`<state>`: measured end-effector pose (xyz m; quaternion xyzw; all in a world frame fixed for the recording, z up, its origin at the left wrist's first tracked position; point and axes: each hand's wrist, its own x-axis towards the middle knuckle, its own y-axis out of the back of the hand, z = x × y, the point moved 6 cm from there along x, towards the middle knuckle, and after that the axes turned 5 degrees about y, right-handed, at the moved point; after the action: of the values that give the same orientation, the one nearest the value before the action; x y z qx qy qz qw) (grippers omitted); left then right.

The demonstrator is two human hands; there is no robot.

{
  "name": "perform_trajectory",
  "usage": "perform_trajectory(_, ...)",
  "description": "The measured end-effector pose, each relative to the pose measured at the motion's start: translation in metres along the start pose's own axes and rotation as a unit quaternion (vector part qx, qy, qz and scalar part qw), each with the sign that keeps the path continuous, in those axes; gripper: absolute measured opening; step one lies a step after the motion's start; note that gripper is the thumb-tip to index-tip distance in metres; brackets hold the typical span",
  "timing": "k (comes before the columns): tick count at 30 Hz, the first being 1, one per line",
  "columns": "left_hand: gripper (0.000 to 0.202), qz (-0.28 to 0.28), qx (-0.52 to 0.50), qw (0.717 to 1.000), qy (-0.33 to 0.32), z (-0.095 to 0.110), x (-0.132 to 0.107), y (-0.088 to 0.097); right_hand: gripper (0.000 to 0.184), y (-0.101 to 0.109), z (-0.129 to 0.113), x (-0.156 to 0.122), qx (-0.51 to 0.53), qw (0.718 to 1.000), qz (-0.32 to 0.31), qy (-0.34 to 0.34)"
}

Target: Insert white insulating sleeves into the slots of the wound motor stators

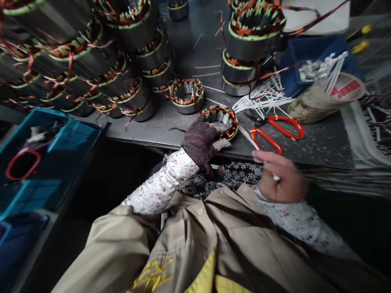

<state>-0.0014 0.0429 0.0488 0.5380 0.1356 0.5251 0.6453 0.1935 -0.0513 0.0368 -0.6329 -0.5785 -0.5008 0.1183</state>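
My left hand (200, 140), in a dark knitted glove with pale-covered fingertips, is closed on the near left side of a motor stator (234, 122) wound with copper wire. The stator lies at the bench's front edge. To its right, my bare right hand (282, 177) is closed in a pinch on a thin white cable tie (249, 139), which runs up toward the stator's right rim. Whether the tie is looped round the winding cannot be made out. Red-handled cutters (288, 120) lie just beyond my right hand, beside a pile of loose white cable ties (265, 95).
Another stator (187, 97) stands behind the held one. Stacked stators fill the left (106, 77), with a further stack (253, 44) at the back right. A tilted cardboard tube (314, 101) and a blue bin (293, 57) hold white ties. Turquoise trays (36, 195) stand lower left.
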Motion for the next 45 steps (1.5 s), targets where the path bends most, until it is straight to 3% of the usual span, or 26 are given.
perform_trajectory(2, 0.034, -0.002, -0.001, 0.999, 0.053, -0.001, 0.004, -0.004, 0.014, -0.006, -0.017, 0.003, -0.004, 0.995, 0.043, 0.091)
perform_trajectory(4, 0.033, 0.001, 0.000, 0.997, 0.073, 0.004, 0.003, -0.007, 0.016, -0.012, -0.020, 0.005, 0.014, 0.993, 0.052, 0.108)
perform_trajectory(8, 0.023, 0.042, 0.030, 0.999, -0.001, 0.018, -0.005, -0.009, 0.012, -0.012, -0.013, 0.000, 0.054, 0.995, 0.030, 0.081)
perform_trajectory(11, 0.035, 0.057, 0.036, 0.996, -0.058, 0.018, -0.013, -0.008, 0.013, -0.007, -0.008, -0.010, 0.057, 0.997, 0.007, 0.053)
perform_trajectory(15, 0.067, 0.066, 0.032, 0.996, -0.042, 0.010, -0.016, -0.008, 0.014, -0.002, -0.006, -0.019, 0.041, 0.999, -0.016, 0.030)
perform_trajectory(19, 0.070, 0.065, 0.039, 0.997, -0.027, 0.011, -0.017, -0.012, 0.015, -0.007, 0.000, -0.011, 0.021, 1.000, -0.020, -0.002)
perform_trajectory(22, 0.071, 0.056, -0.036, 0.998, 0.006, 0.011, -0.017, -0.016, 0.015, -0.023, 0.012, 0.005, 0.026, 0.998, -0.012, -0.052)
perform_trajectory(25, 0.061, 0.061, -0.164, 0.983, 0.052, 0.008, -0.017, -0.018, 0.009, -0.038, 0.029, 0.019, 0.096, 0.984, 0.028, -0.146)
perform_trajectory(28, 0.034, 0.075, -0.235, 0.967, 0.060, 0.008, -0.016, -0.015, 0.013, -0.046, 0.036, 0.028, 0.154, 0.963, 0.020, -0.221)
perform_trajectory(30, 0.021, 0.084, -0.261, 0.961, 0.045, 0.010, -0.015, -0.013, 0.019, -0.045, 0.031, 0.034, 0.153, 0.965, -0.008, -0.215)
perform_trajectory(34, 0.020, 0.100, -0.267, 0.957, 0.053, 0.008, -0.014, -0.010, 0.024, -0.039, 0.020, 0.048, 0.087, 0.984, -0.055, -0.142)
perform_trajectory(39, 0.022, 0.081, -0.248, 0.965, -0.003, 0.009, -0.012, -0.010, 0.021, -0.049, 0.037, 0.054, -0.014, 0.989, -0.086, -0.118)
perform_trajectory(42, 0.020, 0.086, -0.247, 0.965, -0.008, 0.009, -0.012, -0.010, 0.019, -0.051, 0.042, 0.053, 0.006, 0.987, -0.094, -0.130)
perform_trajectory(45, 0.018, 0.108, -0.243, 0.964, -0.002, 0.009, -0.013, -0.008, 0.020, -0.041, 0.028, 0.055, 0.038, 0.991, -0.072, -0.108)
